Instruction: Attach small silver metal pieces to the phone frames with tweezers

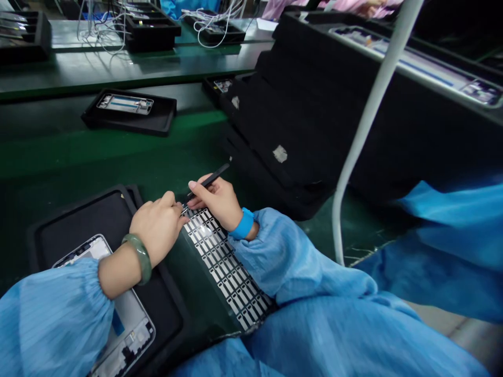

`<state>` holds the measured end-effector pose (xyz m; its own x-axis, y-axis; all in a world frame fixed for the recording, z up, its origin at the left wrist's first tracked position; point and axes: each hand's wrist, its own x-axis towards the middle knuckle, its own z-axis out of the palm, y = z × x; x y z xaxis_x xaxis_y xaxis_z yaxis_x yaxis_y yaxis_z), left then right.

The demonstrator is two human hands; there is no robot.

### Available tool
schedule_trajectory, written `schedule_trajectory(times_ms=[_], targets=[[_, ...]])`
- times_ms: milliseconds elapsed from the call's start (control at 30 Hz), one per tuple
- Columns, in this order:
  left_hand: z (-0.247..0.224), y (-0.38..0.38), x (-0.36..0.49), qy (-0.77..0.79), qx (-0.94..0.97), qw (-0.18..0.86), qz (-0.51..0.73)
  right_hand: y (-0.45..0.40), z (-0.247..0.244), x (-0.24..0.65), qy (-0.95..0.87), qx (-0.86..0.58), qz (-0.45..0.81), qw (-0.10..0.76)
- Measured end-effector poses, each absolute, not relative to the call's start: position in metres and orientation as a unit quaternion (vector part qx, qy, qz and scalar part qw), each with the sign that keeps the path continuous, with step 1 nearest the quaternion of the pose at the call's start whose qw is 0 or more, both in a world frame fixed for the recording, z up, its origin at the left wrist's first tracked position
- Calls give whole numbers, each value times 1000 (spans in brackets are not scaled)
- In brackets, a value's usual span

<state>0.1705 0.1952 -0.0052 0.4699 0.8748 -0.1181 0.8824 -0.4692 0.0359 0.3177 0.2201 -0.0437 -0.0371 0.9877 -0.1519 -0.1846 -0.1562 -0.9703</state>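
Observation:
My right hand (218, 201) grips black tweezers (216, 174) between thumb and fingers, their tips pointing down to the left. My left hand (159, 225) is closed in a pinch right at the tweezer tips; what its fingers hold is hidden. Both hands are over the far end of a sheet of small white labels (223, 267), set in rows with dark gaps. Beneath my left forearm, a white device frame (137, 319) lies in a black tray (90, 220), partly covered by my sleeve.
Tall stacked black trays (298, 115) stand to the right, a device frame (424, 63) on top. A pale curved pole (363, 125) rises before them. A smaller black tray (157, 118) with a phone frame (126, 103) sits farther back. White cables (220, 21) hang over trays behind.

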Motion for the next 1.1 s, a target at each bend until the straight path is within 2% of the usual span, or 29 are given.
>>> schedule_trajectory(times_ms=[267,467,833,1100], targets=[[-6,191,169,571,818,70,20,213,-33,323,-430,-451,567,539],[-6,190,168,586,806,80,39,212,-30,321,-445,-453,558,535],[-4,190,168,574,815,71,41,214,-28,313,-422,-462,599,499],[-5,192,171,587,797,122,72,219,-16,321,-344,-434,665,501]])
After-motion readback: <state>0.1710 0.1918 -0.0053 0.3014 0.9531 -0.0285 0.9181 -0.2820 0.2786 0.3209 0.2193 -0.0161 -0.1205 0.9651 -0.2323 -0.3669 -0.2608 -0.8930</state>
